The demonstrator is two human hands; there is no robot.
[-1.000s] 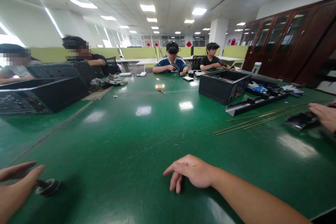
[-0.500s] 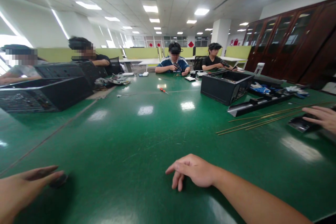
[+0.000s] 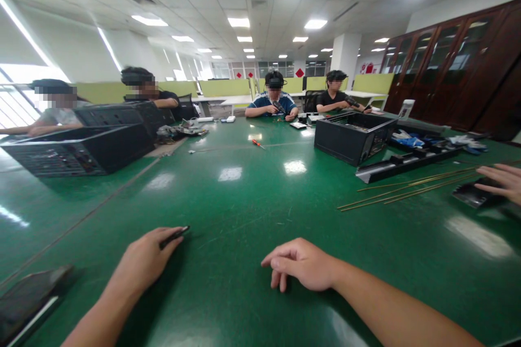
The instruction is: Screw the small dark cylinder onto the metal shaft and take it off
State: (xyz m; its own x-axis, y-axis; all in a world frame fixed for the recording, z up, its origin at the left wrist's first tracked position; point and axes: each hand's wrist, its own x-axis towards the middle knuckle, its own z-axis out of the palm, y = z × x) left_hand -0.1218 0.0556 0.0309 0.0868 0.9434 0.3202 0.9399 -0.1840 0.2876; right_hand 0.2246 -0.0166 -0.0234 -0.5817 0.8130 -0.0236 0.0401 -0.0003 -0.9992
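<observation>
My left hand (image 3: 148, 257) is closed on a small dark object (image 3: 175, 237) that pokes out between thumb and fingers, just above the green table (image 3: 228, 217). To its right, my right hand (image 3: 303, 264) is held over the table with its fingers apart and curved down, and nothing shows in it. A dark flat item with a pale edge (image 3: 32, 301) is at the lower left, partly cut off by the frame.
Black computer cases stand at the left (image 3: 81, 154) and right (image 3: 350, 138). An orange screwdriver (image 3: 257, 143) lies between them. Thin brass rods (image 3: 402, 190) lie at right, near another person's hand (image 3: 502, 181) by a black part. Several people sit beyond.
My left hand has moved right and forward with the dark object, and its fingers have closed further round it. The dark flat item has come into view at lower left. My right hand has barely moved.
</observation>
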